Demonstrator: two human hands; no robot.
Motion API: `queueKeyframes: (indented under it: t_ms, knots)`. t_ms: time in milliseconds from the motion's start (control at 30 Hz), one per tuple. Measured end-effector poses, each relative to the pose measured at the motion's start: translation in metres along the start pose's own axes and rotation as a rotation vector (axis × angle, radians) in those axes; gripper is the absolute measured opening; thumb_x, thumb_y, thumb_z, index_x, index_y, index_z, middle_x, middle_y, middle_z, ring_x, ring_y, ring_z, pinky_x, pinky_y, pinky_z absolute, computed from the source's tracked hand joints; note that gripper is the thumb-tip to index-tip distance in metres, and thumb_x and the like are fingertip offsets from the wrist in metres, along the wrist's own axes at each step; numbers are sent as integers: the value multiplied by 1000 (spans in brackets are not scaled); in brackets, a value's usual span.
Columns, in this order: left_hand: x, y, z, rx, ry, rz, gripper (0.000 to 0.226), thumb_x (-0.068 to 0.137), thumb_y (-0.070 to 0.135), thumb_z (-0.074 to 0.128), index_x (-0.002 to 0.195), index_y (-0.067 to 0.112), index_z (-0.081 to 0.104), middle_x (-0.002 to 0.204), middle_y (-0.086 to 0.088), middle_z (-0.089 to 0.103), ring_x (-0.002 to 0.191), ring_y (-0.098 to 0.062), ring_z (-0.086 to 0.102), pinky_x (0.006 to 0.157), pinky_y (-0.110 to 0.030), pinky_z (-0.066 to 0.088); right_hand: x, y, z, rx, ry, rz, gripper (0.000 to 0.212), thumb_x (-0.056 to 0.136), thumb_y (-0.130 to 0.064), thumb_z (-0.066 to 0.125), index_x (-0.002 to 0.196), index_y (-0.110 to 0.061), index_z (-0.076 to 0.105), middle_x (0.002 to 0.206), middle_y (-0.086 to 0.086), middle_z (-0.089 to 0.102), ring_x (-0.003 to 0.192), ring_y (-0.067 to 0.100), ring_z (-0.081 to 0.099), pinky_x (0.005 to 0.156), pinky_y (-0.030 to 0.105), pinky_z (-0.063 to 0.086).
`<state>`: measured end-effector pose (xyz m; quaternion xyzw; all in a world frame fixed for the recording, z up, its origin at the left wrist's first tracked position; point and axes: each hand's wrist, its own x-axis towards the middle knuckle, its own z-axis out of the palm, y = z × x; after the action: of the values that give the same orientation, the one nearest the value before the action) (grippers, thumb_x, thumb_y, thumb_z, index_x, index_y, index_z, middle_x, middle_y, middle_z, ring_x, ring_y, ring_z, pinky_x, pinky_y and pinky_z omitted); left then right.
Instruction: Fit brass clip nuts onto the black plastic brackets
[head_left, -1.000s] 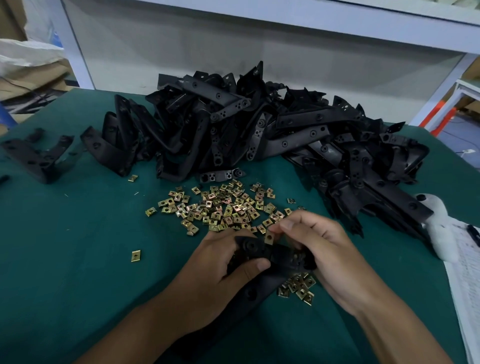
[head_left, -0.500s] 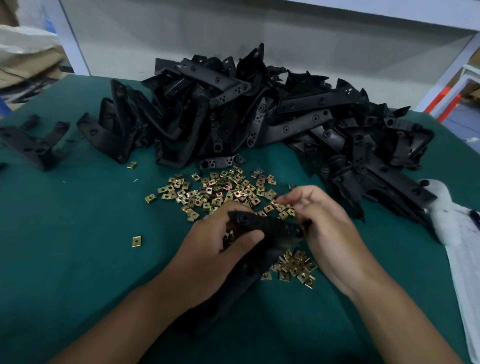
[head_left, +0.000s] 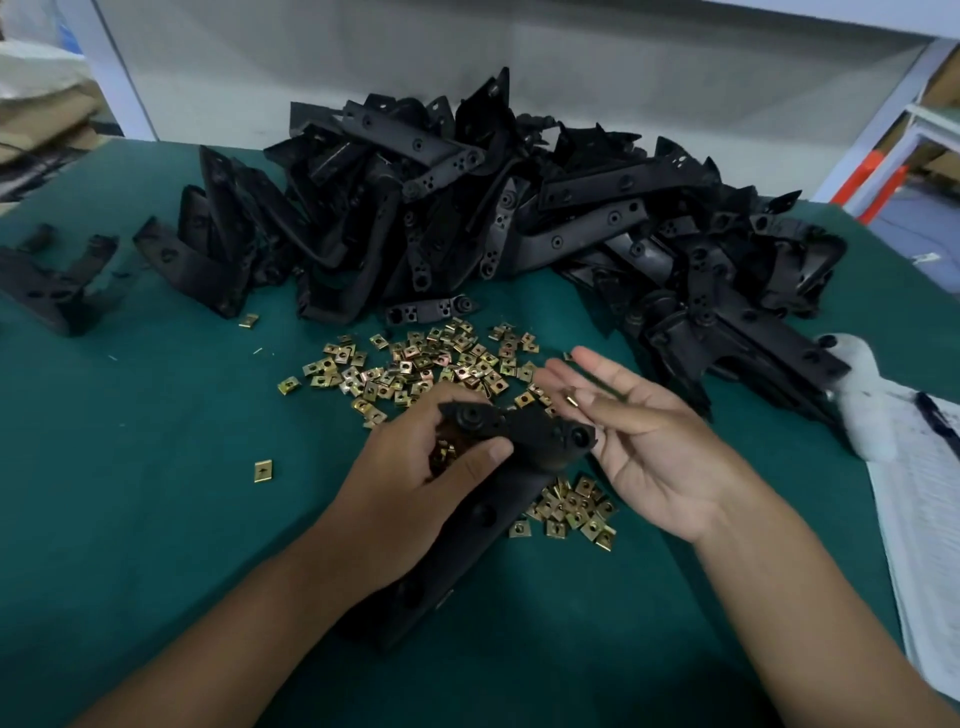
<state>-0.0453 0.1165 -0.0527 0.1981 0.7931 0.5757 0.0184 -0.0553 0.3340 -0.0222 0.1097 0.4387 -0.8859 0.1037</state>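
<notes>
My left hand (head_left: 415, 467) grips a long black plastic bracket (head_left: 524, 431) near its upper end, thumb across its face; the bracket runs down toward me along my forearm. Some brass shows inside the left palm under the bracket. My right hand (head_left: 644, 436) is just right of the bracket tip, palm up with fingers straight, and a small brass piece (head_left: 571, 401) lies on its fingers. Loose brass clip nuts (head_left: 415, 364) are scattered on the green mat beyond my hands. A smaller heap of clip nuts (head_left: 571, 509) lies under the bracket.
A big pile of black brackets (head_left: 519, 208) fills the back of the green table (head_left: 130, 467). One separate bracket (head_left: 52, 291) lies far left. Single nuts (head_left: 263, 471) lie apart on the mat. A white cloth and paper (head_left: 914, 467) sit at the right edge.
My right hand has let go of the bracket end and turned palm up with its fingers spread. The left hand still holds the bracket, now raised slightly.
</notes>
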Motion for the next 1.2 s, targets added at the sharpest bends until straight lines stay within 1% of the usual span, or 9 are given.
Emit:
queueKeyframes:
  t_ms: [167, 333, 467, 567, 667, 800, 900, 1033, 1200]
  knots:
    - [-1, 1, 2, 27, -22, 31, 25, 86, 60, 55, 102, 41, 58, 89, 14, 67, 81, -10, 65, 68, -24, 48, 3, 0, -2, 104, 95, 33, 49, 75, 3, 63, 124, -1, 62, 110, 16, 75, 99, 18, 74, 71, 19, 59]
    - [-1, 0, 3, 22, -16, 36, 24, 86, 62, 55, 103, 45, 57, 87, 13, 68, 80, -12, 65, 69, -31, 51, 3, -2, -3, 153, 66, 92, 51, 75, 11, 57, 124, 1, 63, 116, 16, 73, 103, 18, 73, 84, 24, 59]
    - [-2, -1, 3, 2, -17, 28, 26, 85, 65, 56, 104, 48, 58, 88, 12, 70, 80, -16, 68, 70, -41, 54, 0, -2, 0, 127, 13, 93, 47, 73, 15, 55, 114, -2, 71, 111, 15, 75, 98, 16, 74, 77, 22, 60]
    - [-3, -3, 3, 0, -21, 30, 29, 85, 66, 56, 106, 46, 58, 88, 11, 70, 79, -16, 68, 69, -42, 55, -2, -3, 2, 138, -8, 99, 32, 76, 3, 62, 101, -5, 80, 103, 10, 75, 84, 12, 74, 70, 20, 60]
    - [-3, -4, 3, 9, -13, 29, 27, 86, 65, 57, 106, 46, 58, 87, 13, 70, 77, -13, 67, 66, -35, 54, -3, -1, 3, 71, -9, 93, 24, 74, -9, 70, 95, -12, 82, 85, 2, 70, 67, 7, 65, 61, 16, 56]
    - [-3, -3, 4, 5, -6, 22, 26, 85, 64, 57, 105, 48, 58, 85, 13, 71, 75, -11, 68, 64, -30, 54, -3, -1, 1, 23, -39, 102, 27, 79, -11, 68, 103, -16, 81, 78, 2, 62, 66, 8, 51, 57, 16, 50]
    - [-3, -2, 4, -17, -15, 12, 29, 83, 65, 59, 105, 46, 58, 86, 10, 71, 75, -13, 68, 66, -37, 54, -3, -2, 0, -29, -74, 115, 28, 84, -12, 65, 108, -15, 79, 77, 2, 62, 63, 8, 53, 58, 17, 50]
    - [-3, -1, 3, -2, -63, 24, 32, 84, 66, 59, 104, 41, 60, 86, 8, 70, 76, -17, 67, 67, -41, 54, -7, -2, 4, -140, -93, 115, 16, 85, -15, 66, 95, -19, 79, 80, -1, 60, 65, 8, 56, 55, 21, 50]
    - [-4, 1, 3, 7, -109, 22, 25, 85, 61, 61, 98, 40, 64, 83, 14, 71, 77, -10, 68, 67, -34, 54, -15, -5, 10, -369, -142, 93, 12, 72, -17, 76, 82, -24, 75, 80, -3, 68, 63, 7, 60, 55, 22, 49]
